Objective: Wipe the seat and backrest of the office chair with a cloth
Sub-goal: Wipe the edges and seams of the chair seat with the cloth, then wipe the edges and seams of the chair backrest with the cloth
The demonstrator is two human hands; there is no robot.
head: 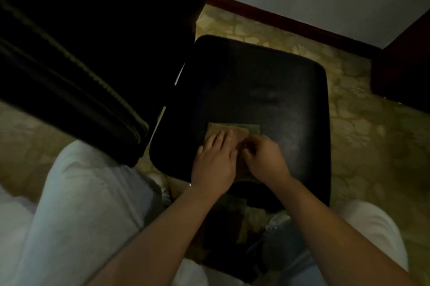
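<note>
The black padded seat (267, 81) of the office chair fills the middle of the head view, and its dark backrest (88, 41) rises at the left. A brownish folded cloth (239, 131) lies flat on the near part of the seat. My left hand (215, 160) rests on the cloth with its fingers straight. My right hand (263, 157) sits beside it with fingers curled, pinching the cloth's near edge. Both hands cover most of the cloth.
Patterned beige carpet (360, 146) surrounds the chair. A pale wall with a dark red skirting board (290, 20) runs behind. Dark wooden furniture (404, 64) stands at the right. My legs in light trousers (88, 204) flank the seat's near edge.
</note>
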